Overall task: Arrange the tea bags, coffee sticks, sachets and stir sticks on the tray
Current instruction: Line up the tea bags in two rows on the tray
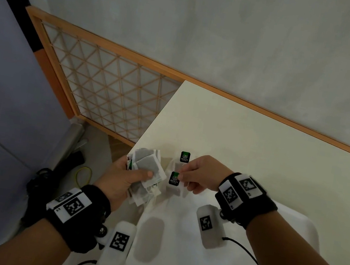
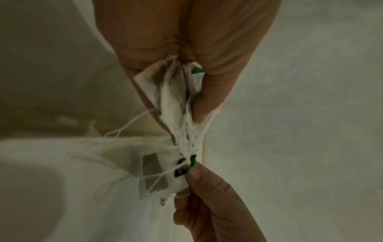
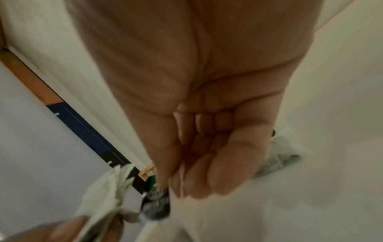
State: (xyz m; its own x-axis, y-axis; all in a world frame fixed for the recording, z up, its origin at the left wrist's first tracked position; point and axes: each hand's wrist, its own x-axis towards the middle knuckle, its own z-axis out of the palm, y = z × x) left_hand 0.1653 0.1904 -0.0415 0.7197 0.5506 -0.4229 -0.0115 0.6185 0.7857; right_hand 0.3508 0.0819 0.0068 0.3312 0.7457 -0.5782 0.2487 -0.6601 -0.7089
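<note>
Left hand [image 1: 120, 177] grip clamps a fanned bunch of tea bags [image 1: 145, 164], thumb on top, strings dangling below, held over the worktop's near-left corner. Right hand [image 1: 200, 174] grip pinches a green-tea tag [image 1: 174, 178] between thumb and forefinger, other fingers curled in; its tea bag [image 2: 154, 173] hangs under it, strings tangled with the bunch. Second green tag [image 1: 185, 157] lies on the cream worktop [image 1: 259, 141] just beyond the right hand. White tray [image 1: 183, 259] sits near, under both wrists. Wooden lattice screen [image 1: 107, 89] far left.
</note>
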